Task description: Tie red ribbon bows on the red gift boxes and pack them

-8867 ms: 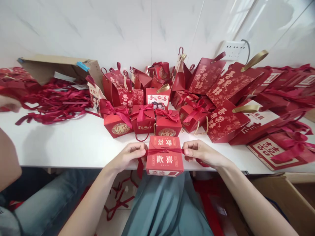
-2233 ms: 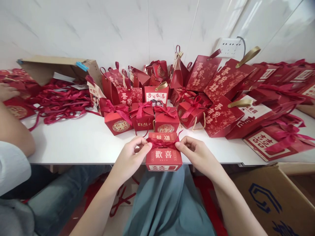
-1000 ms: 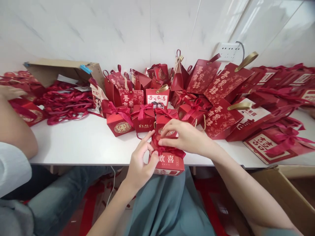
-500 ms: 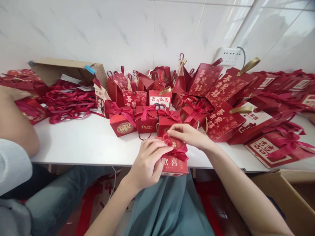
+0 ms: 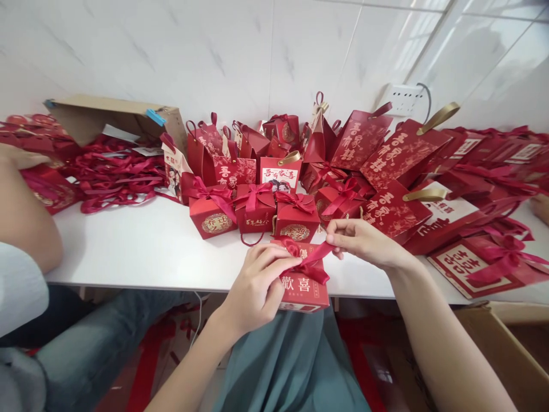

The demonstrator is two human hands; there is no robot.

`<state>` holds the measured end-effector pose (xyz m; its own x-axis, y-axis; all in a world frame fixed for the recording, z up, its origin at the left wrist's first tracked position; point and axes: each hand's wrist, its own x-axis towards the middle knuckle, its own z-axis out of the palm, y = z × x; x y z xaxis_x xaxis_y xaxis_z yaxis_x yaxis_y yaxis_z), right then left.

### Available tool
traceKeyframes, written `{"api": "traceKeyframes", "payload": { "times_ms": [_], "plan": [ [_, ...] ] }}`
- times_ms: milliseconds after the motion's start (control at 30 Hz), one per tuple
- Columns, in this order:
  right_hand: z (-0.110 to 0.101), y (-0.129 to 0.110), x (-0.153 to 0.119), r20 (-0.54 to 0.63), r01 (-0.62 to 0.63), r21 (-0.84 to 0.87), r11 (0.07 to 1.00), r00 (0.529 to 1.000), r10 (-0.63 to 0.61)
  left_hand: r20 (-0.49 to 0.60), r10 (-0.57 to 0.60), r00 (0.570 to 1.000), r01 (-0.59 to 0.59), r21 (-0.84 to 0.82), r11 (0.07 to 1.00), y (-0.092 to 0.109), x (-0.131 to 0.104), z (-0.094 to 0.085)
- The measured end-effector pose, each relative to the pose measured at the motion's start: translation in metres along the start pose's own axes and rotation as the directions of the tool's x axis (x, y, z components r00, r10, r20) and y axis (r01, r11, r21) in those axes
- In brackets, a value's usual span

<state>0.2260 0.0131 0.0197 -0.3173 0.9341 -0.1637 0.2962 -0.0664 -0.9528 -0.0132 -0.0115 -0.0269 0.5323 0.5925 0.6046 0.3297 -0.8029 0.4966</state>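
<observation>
A red gift box (image 5: pixel 304 293) with white characters lies at the table's front edge, partly over my lap. On its top is a dark pink ribbon (image 5: pixel 318 253) tied in a bow. My left hand (image 5: pixel 263 277) rests on the box's left side, its fingers closed on the bow near the knot. Up and to the right of the box, my right hand (image 5: pixel 349 237) pinches a loop of the same ribbon and holds it stretched out. The knot is partly hidden by my left fingertips.
Several red gift boxes (image 5: pixel 255 209) stand behind on the white table (image 5: pixel 128 246). At the left are a heap of ribbons (image 5: pixel 122 174), an open cardboard box (image 5: pixel 115 106) and a person's arm (image 5: pixel 30 212). Another carton (image 5: pixel 497 320) is at the lower right.
My right hand has moved right, away from the knot, drawing the ribbon out to the right. My left hand has stayed on the box. The view has shifted slightly.
</observation>
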Motion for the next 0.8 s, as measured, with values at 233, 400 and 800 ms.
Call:
{"api": "traceKeyframes", "payload": {
  "times_ms": [233, 400, 800],
  "plan": [
    [0.002, -0.004, 0.024, -0.134, 0.175, -0.159, 0.972, 0.971, -0.197, 0.011, 0.009, 1.0, -0.009, 0.01, 1.0, 0.0, -0.001, -0.001],
    [-0.004, -0.009, 0.016, -0.06, 0.332, -0.109, 0.937, 0.939, -0.339, 0.013, 0.005, 1.0, -0.005, 0.008, 1.0, 0.0, -0.001, -0.002],
    [-0.003, -0.002, 0.004, -0.189, 0.233, -0.18, 0.956, 0.945, -0.266, -0.003, 0.073, 0.997, -0.073, 0.002, 0.997, -0.001, 0.0, -0.001]
  ]
}}
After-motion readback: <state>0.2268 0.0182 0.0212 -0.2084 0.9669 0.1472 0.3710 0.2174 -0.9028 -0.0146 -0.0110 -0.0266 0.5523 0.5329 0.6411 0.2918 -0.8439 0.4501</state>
